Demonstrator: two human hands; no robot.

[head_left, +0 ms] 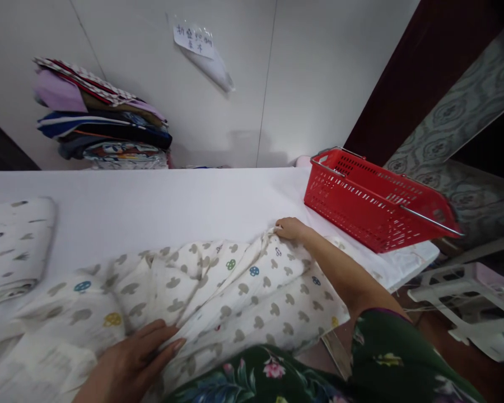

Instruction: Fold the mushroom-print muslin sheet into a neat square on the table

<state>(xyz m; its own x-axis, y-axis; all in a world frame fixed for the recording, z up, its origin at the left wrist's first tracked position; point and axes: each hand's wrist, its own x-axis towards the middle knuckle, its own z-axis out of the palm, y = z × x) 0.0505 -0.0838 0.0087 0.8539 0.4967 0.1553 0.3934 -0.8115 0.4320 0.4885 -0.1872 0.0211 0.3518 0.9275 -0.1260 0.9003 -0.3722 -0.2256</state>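
A crumpled white cloth with a grey, blue and yellow mushroom print (218, 291) lies across the near part of the white table (159, 201). My left hand (138, 358) rests on its near edge, fingers together and pressed flat on the fabric. My right hand (292, 228) reaches out to the cloth's far right corner, its fingers curled and pinching the fabric there.
A red plastic basket (373, 201) with metal handles sits tilted at the table's right end. A folded cloth of the same print (14, 246) lies at the left. Stacked folded fabrics (101, 117) stand against the wall. A white stool (466, 296) is on the floor at right.
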